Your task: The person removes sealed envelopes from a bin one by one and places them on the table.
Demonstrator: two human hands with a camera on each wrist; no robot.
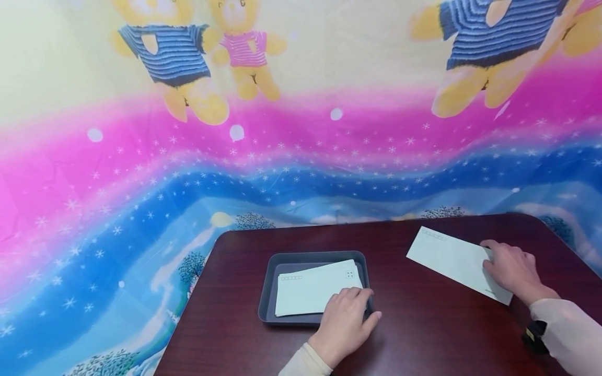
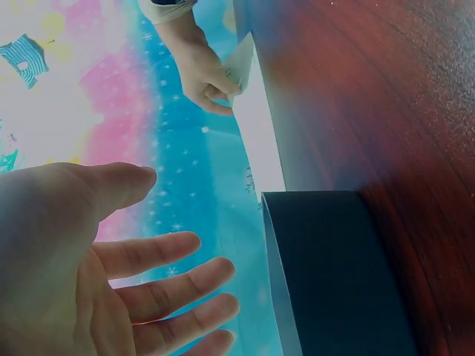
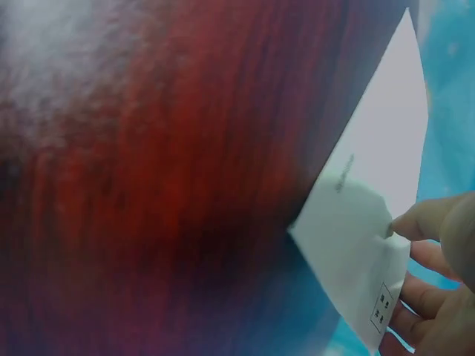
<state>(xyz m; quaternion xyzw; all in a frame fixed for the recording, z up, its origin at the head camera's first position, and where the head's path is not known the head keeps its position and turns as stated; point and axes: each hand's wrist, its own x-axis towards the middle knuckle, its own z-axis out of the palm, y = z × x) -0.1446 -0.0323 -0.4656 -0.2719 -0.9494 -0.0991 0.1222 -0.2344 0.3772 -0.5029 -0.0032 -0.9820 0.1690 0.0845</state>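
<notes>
A dark grey tray (image 1: 265, 292) on the table holds a small stack of white envelopes (image 1: 301, 295), the top one printed with a row of small boxes and a stamp square. Over the tray's near right corner is my left hand (image 1: 345, 324); the left wrist view shows its fingers (image 2: 174, 297) spread and fairly straight, with nothing between them. To the right, my right hand (image 1: 512, 271) pinches a white envelope (image 1: 451, 258) near its right end. In the right wrist view the thumb presses this envelope (image 3: 378, 141) from above, with the other fingers at its edge and partly behind it.
The dark red-brown wooden table (image 1: 211, 324) has a rounded far edge. Behind it hangs a colourful cloth (image 1: 301, 156) with teddy bears and snowflakes. A black band (image 1: 534, 334) sits at my right wrist.
</notes>
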